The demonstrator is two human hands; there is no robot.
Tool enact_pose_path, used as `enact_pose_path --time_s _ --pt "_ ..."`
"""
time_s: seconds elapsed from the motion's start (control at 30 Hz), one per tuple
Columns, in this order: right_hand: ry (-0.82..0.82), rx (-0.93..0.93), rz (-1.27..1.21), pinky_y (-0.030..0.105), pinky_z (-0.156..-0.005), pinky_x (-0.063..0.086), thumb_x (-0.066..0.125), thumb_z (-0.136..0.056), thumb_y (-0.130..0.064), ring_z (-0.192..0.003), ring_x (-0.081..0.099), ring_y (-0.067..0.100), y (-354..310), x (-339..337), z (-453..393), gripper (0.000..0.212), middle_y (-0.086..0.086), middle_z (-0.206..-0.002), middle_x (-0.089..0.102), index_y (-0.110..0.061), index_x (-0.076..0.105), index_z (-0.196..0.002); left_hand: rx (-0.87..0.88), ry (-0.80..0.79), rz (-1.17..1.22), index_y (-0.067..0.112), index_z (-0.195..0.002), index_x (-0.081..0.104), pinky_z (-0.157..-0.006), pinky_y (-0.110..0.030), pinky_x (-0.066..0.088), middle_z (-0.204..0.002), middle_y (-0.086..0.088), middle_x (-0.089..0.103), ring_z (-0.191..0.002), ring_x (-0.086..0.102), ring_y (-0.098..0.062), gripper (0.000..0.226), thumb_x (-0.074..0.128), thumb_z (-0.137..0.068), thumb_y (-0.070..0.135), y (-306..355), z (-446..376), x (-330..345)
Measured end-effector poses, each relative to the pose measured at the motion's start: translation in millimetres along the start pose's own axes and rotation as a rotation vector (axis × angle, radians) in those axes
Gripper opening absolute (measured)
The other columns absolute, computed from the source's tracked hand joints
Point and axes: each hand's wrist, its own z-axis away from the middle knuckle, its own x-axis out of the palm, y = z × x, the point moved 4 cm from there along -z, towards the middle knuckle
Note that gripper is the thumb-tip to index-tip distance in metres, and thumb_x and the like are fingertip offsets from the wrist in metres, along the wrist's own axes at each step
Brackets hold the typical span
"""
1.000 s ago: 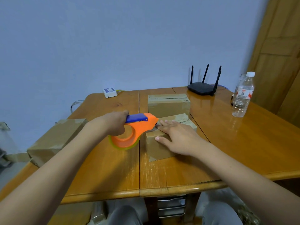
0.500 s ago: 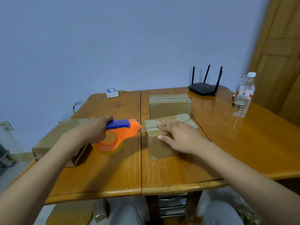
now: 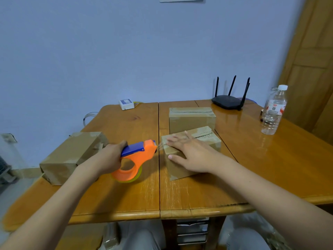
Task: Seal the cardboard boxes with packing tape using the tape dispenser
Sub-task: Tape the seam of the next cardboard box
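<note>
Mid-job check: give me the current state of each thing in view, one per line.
Left hand: grips the tape dispenser's handle.
Tape dispenser: off the near box, tape stretched to it.
Right hand: flat on the near box.
Near box: closed, tape on top.
Far box: closed, taped.
Left box: closed.
Water bottle: upright, capped.

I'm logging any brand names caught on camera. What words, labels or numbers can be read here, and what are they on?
None can be read.
Water bottle: red and white label, print too small.
White box: blue patch on top, blurred.
Far cardboard box: dark marks at its right edge, illegible.
Tape dispenser, router: no text visible.
</note>
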Motion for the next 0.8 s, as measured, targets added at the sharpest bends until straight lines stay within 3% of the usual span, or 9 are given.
enact_pose_path --time_s 0.1,0.2,0.33,0.5,0.8 --pt "-0.005 -0.021 0.028 0.039 -0.124 0.008 0.034 -0.102 -0.062 -0.154 0.014 0.02 2.8 5.4 -2.2 0.065 -0.004 -0.166 0.022 -0.035 0.019 -0.159 0.002 0.005 0.019 0.02 -0.103 0.045 -0.059 -0.032 0.038 -0.079 -0.003 0.055 -0.073 0.05 -0.017 0.026 0.047 -0.088 -0.001 0.8 0.1 2.0" --pt "-0.011 -0.049 0.09 0.038 -0.124 0.004 0.033 -0.102 -0.061 -0.154 0.011 0.012 6.9 12.5 -3.8 0.066 -0.011 -0.167 0.014 -0.039 0.01 -0.16 0.007 -0.005 0.009 0.023 -0.104 0.044 -0.068 -0.038 0.048 -0.083 -0.004 0.057 -0.079 0.054 -0.021 0.028 0.047 -0.088 0.001 3.6 -2.7 4.8" --pt "0.037 -0.065 0.073 0.04 -0.126 0.001 0.032 -0.103 -0.058 -0.154 0.01 0.01 8.4 17.1 -4.1 0.065 -0.015 -0.167 0.007 -0.037 0.01 -0.16 0.01 -0.01 0.062 0.024 -0.101 0.042 -0.068 -0.042 0.048 -0.082 -0.005 0.059 -0.077 0.056 -0.022 0.026 0.047 -0.088 0.001 1.7 -2.0 8.7" --pt "0.028 -0.046 0.085 0.039 -0.127 0.001 0.029 -0.103 -0.059 -0.154 0.006 0.008 10.7 19.0 -4.7 0.064 -0.017 -0.167 0.006 -0.039 0.006 -0.16 0.033 0.043 0.129 0.021 -0.095 0.042 -0.061 -0.034 0.039 -0.079 -0.003 0.054 -0.074 0.053 -0.019 0.026 0.047 -0.086 -0.002 1.2 4.0 7.8" --pt "0.025 -0.036 0.077 0.038 -0.125 -0.001 0.03 -0.103 -0.059 -0.154 0.007 0.008 9.1 18.4 -4.9 0.064 -0.016 -0.167 0.008 -0.041 0.006 -0.159 0.029 0.04 0.158 0.014 -0.105 0.044 -0.055 -0.031 0.034 -0.075 -0.009 0.056 -0.064 0.052 -0.02 0.027 0.048 -0.087 -0.006 -2.7 14.6 3.4"
